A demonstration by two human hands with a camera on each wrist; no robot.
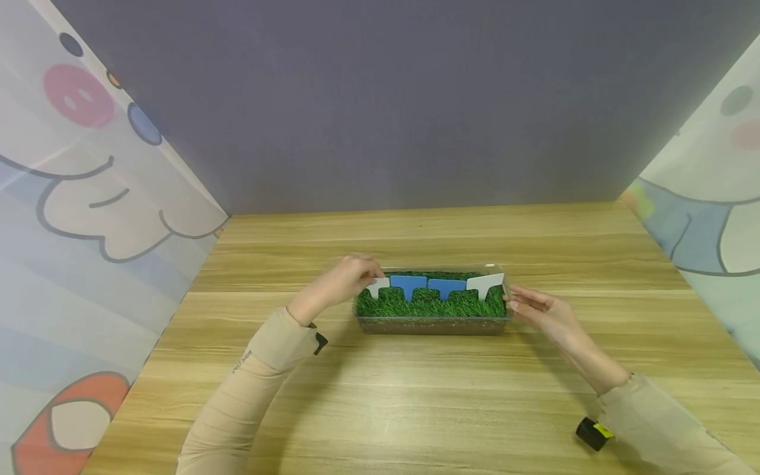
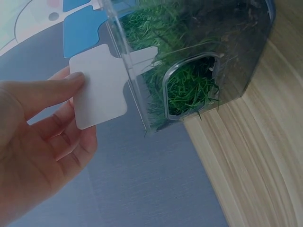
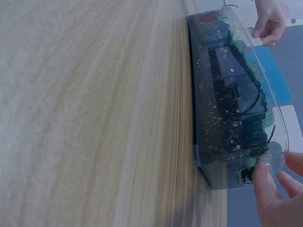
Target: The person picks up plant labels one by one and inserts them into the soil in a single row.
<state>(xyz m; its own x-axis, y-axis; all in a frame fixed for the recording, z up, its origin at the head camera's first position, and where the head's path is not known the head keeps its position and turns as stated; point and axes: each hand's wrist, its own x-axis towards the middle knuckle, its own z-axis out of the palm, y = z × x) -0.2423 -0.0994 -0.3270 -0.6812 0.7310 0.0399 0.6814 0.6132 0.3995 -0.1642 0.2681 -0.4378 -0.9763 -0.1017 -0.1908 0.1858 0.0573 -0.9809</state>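
A clear plastic planter box [image 1: 433,326] holds dark soil and green grass [image 1: 427,309]. Four T-shaped plant labels would be counted as several, standing in a row: a white label [image 1: 378,285] at the left end, blue labels [image 1: 408,285] in the middle, another white label [image 1: 485,284] at the right. My left hand [image 1: 350,277] pinches the head of the left white label, thumb on its face in the left wrist view; its stem [image 2: 143,60] points into the grass. My right hand [image 1: 549,316] holds the box's right end, thumb [image 3: 265,182] against the end wall and a finger at the rim.
The box stands on a wood-grain table [image 1: 415,396]. A grey panel [image 1: 404,105] rises behind the table, and cartoon-printed hangings [image 1: 65,218] flank it. A black device [image 1: 594,433] shows by the right sleeve. The box's end wall has a rounded opening [image 2: 191,87].
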